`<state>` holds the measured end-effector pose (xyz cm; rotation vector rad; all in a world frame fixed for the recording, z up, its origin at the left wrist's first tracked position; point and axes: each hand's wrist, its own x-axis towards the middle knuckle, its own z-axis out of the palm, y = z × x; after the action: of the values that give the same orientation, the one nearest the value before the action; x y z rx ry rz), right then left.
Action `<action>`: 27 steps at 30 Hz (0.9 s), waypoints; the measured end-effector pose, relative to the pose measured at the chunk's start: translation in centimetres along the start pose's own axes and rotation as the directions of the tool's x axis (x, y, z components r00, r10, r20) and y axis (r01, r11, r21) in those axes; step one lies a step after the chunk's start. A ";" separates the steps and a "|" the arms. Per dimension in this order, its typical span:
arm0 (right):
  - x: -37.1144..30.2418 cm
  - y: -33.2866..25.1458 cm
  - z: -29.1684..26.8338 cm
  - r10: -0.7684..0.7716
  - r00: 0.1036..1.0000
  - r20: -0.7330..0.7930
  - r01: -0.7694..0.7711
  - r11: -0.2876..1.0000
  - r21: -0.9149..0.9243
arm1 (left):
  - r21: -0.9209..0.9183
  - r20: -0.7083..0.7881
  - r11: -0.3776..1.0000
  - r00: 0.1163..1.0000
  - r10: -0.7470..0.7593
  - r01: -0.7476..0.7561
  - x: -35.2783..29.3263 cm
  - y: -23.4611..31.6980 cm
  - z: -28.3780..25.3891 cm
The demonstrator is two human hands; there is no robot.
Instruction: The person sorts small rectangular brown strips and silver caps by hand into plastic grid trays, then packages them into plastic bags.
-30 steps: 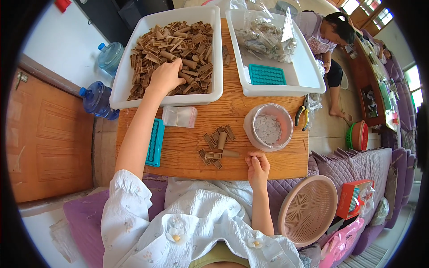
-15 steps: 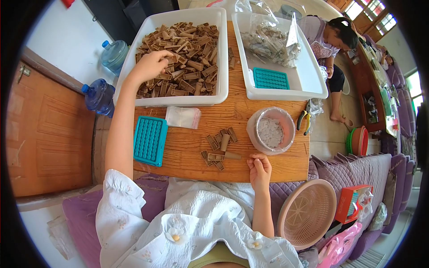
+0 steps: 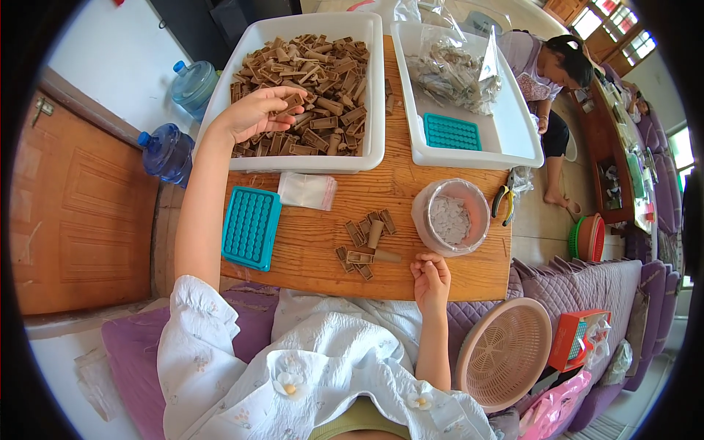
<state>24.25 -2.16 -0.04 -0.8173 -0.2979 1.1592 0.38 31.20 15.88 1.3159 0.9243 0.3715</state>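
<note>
My left hand [image 3: 258,116] is over the white plastic bin [image 3: 376,95] heaped with brown trough-shaped plastic pieces [image 3: 330,106]. Between its fingers and thumb it grips a brown plastic piece [image 3: 292,105]. At the table's front edge, my right hand [image 3: 431,279] has its fingers curled against the thumb; anything inside is hidden. Just beyond it stands a lined round tub [image 3: 480,233] of small white flat pieces [image 3: 449,221]. Left of that hand lies a small pile of the same brown pieces [image 3: 359,258], some like tapered tubes.
A teal tray [image 3: 251,229] with rows of round hollows and clear bags [image 3: 302,191] lie on the wooden table [image 3: 381,187]. Pliers [image 3: 503,199] are at its right edge. A second white bin [image 3: 477,157] holds bagged pieces and another teal tray [image 3: 452,132]. Another person [image 3: 539,70] sits beyond.
My left hand has lifted from the heap with a brown piece showing in its fingers. The whole view has shifted slightly; my right hand stays by the tub.
</note>
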 end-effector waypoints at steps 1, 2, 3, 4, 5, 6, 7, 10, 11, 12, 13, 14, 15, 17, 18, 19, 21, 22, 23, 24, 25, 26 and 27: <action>0.0 0.0 0.0 0.004 1.000 -0.004 -0.004 1.000 -0.003 | 0.072 -0.044 0.997 0.999 0.001 0.002 -0.1 0.0 0.1; 0.0 -0.1 0.0 0.007 1.000 -0.008 -0.007 1.000 -0.006 | 0.072 -0.044 0.997 0.999 0.000 0.003 0.0 0.0 0.1; 0.0 -0.1 0.1 0.008 1.000 -0.007 -0.008 1.000 -0.006 | 0.223 -0.003 0.972 0.997 -0.071 0.070 0.0 -0.1 -0.2; 0.0 -0.2 0.1 0.013 1.000 -0.006 -0.013 1.000 0.001 | 0.371 0.027 0.920 0.989 -0.148 0.127 0.0 -0.1 -0.5; 0.0 -0.2 0.1 0.017 1.000 -0.005 -0.017 1.000 0.008 | 0.437 0.026 0.886 0.983 -0.182 0.152 0.3 -0.6 -1.1; 0.0 -0.2 0.2 0.019 1.000 -0.004 -0.019 1.000 0.009 | 0.437 0.024 0.886 0.983 -0.183 0.154 0.6 -0.7 -1.4; 0.1 -0.2 0.3 0.018 1.000 -0.003 -0.018 1.000 0.010 | 0.638 0.005 0.763 0.990 -0.141 0.105 0.9 -0.8 -1.7; 0.0 -0.4 0.2 0.015 1.000 -0.008 -0.015 1.000 0.011 | 0.871 -0.092 0.486 0.995 0.029 0.067 1.2 -1.0 0.0; 0.1 -0.4 0.2 0.016 1.000 -0.007 -0.016 1.000 0.013 | 0.886 0.001 0.457 0.987 0.163 -0.076 1.3 -1.0 1.0; 0.0 -0.3 0.1 0.013 1.000 -0.010 -0.013 1.000 0.011 | 0.886 0.099 0.409 0.951 0.293 -0.218 1.5 -1.1 2.0; 0.0 -0.3 0.1 0.020 1.000 -0.009 -0.020 1.000 0.014 | 0.910 0.165 0.312 0.930 0.328 -0.271 1.6 -1.5 2.7; 0.1 -0.2 0.1 0.026 1.000 -0.010 -0.025 1.000 0.016 | 0.908 0.231 0.274 0.926 0.300 -0.316 1.8 -2.0 3.1; 0.1 -0.2 0.1 0.024 1.000 -0.008 -0.024 1.000 0.014 | 0.938 0.236 0.187 0.933 0.271 -0.291 2.0 -2.4 3.8; 0.0 -0.2 0.1 0.028 1.000 -0.009 -0.028 0.999 0.026 | 0.959 0.238 0.096 0.940 0.245 -0.267 2.5 -2.8 4.1; 0.0 -0.2 0.1 0.027 1.000 -0.009 -0.026 0.999 0.025 | 0.955 0.272 0.058 0.934 0.232 -0.292 2.8 -2.6 4.1; 0.0 -0.2 0.1 0.028 1.000 -0.006 -0.027 0.999 0.029 | 0.948 0.306 0.019 0.927 0.216 -0.317 3.0 -2.3 4.0; 0.0 -0.2 0.0 0.028 1.000 -0.008 -0.027 0.999 0.035 | 0.946 0.217 0.196 0.955 0.203 -0.256 2.7 -0.8 4.1; 0.0 -0.3 0.1 0.024 1.000 -0.010 -0.024 0.999 0.032 | 0.912 0.129 0.366 0.977 0.172 -0.184 2.6 -0.1 4.2; 0.1 -0.3 0.1 0.021 1.000 -0.011 -0.021 0.999 0.028 | 0.913 0.132 0.335 0.946 0.296 -0.232 3.3 -0.6 3.2; 0.1 -0.3 0.1 0.023 1.000 -0.010 -0.022 0.999 0.030 | 0.923 0.077 0.326 0.930 0.358 -0.202 3.5 -0.4 2.6; 0.1 -0.4 0.1 0.028 1.000 -0.006 -0.028 0.999 0.033 | 0.931 0.065 0.303 0.909 0.413 -0.205 3.6 0.0 1.9; 0.1 -0.4 0.2 0.033 0.999 -0.002 -0.033 0.999 0.035 | 0.938 0.055 0.279 0.883 0.466 -0.206 3.7 0.3 1.3; 0.1 -0.4 0.1 0.032 0.999 -0.004 -0.032 0.999 0.036 | 0.938 0.057 0.279 0.883 0.466 -0.207 3.7 0.5 1.3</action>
<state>24.52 -2.06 0.28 -0.7959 -0.2607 1.1891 3.74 33.12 14.96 2.6596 1.0837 0.3247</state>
